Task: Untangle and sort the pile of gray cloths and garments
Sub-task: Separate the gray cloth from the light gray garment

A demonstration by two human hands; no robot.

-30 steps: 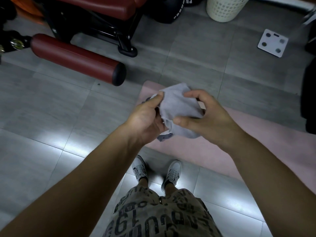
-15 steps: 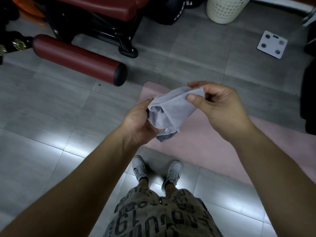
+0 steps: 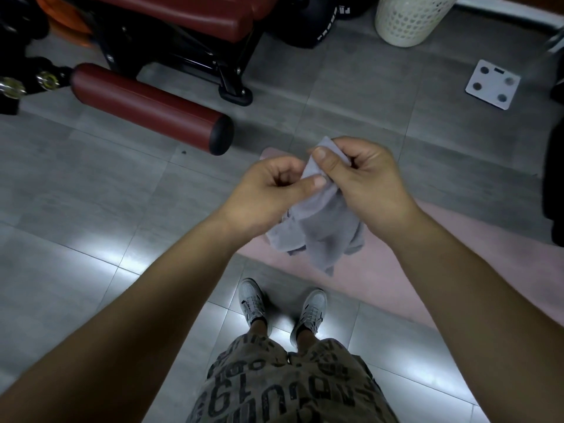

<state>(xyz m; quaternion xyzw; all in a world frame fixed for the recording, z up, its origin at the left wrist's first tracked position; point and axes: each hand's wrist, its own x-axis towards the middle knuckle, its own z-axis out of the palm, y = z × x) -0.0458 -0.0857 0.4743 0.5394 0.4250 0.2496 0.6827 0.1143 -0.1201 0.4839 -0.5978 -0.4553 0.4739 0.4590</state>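
Gym floor [image 3: 122, 209], pink mat [image 3: 396, 270] underneath. Gray cloth [image 3: 323, 227] mid-air above mat; left hand [image 3: 268, 190] and right hand [image 3: 366, 181] fingers pinch its top edge (rest hangs bunched). Step looks like opening out. Next: spread hands, find corners.

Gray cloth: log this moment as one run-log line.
item: gray cloth | left hand: pinches upper edge | right hand: pinches upper edge | cloth: hangs bunched over pink mat

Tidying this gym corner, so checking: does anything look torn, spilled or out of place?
Nothing stands out. The cloth hangs bunched, pinched at its top by the left hand and right hand; no tear shows. The scale lies flat and the basket stands upright, both intact. No spill shows on the floor.
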